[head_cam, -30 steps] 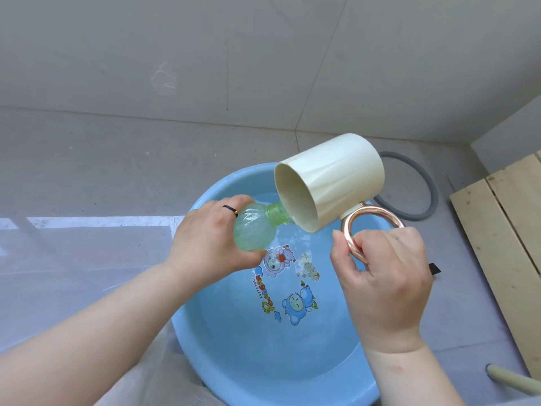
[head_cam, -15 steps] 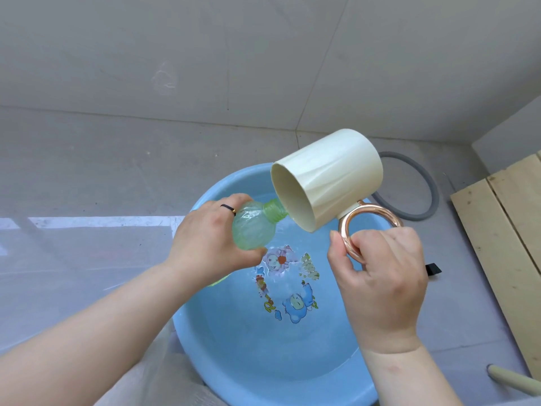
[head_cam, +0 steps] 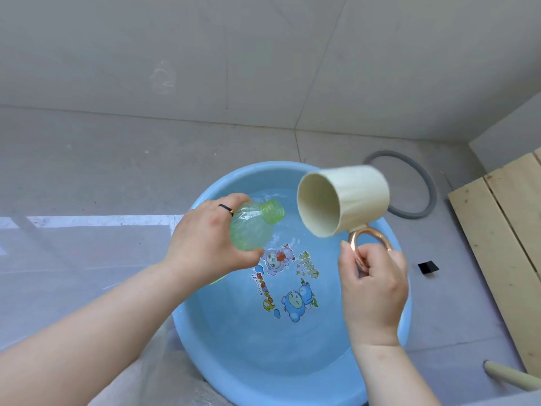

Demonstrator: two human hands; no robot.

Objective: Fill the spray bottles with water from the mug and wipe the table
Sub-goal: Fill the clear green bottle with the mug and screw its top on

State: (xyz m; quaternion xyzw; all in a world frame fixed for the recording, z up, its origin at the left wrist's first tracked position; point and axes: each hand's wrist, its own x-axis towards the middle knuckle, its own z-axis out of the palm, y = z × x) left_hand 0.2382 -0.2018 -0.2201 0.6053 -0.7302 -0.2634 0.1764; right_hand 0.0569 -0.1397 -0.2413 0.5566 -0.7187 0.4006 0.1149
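Head view: left hand grips green bottle; right hand curls round tipped mug handle, over blue basin.

A grey tiled floor is met by a pale tiled wall at the far side. Pale wooden planks are laid at the right.
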